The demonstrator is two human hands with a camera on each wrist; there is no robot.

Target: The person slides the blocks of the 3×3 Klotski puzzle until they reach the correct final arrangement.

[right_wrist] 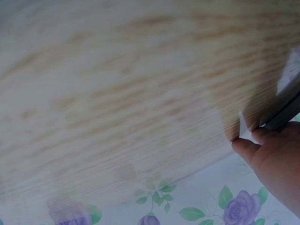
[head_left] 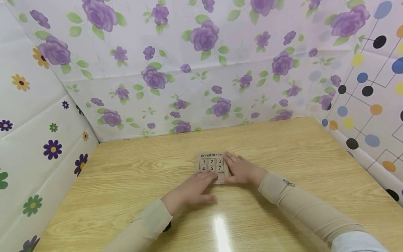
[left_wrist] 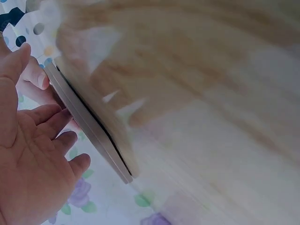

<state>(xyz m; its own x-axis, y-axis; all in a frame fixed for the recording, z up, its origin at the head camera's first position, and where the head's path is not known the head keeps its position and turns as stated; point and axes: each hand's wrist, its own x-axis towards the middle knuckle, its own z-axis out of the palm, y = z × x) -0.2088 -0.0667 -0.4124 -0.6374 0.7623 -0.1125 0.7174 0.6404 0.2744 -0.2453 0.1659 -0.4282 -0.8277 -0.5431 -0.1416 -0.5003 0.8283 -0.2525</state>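
Note:
A wooden sliding number puzzle (head_left: 211,155) lies flat on the table, with 1, 2, 3 in its top row and 4, 5, 7 below. Over its lower row stretches my left hand (head_left: 194,189), fingertips on the tiles near the 5 and thumb held out to the side. That hand covers most of the bottom row; a bare slot shows at the lower right. My right hand (head_left: 243,170) holds the puzzle's right side, fingers at the upper corner and thumb at the lower one. In the left wrist view the puzzle's edge (left_wrist: 91,126) shows beside the left fingers.
The wood-grain table (head_left: 132,182) extends around the puzzle, with a bright reflection near its front. A flowered cloth (head_left: 176,87) hangs behind it. Patterned cloths line the left and right sides.

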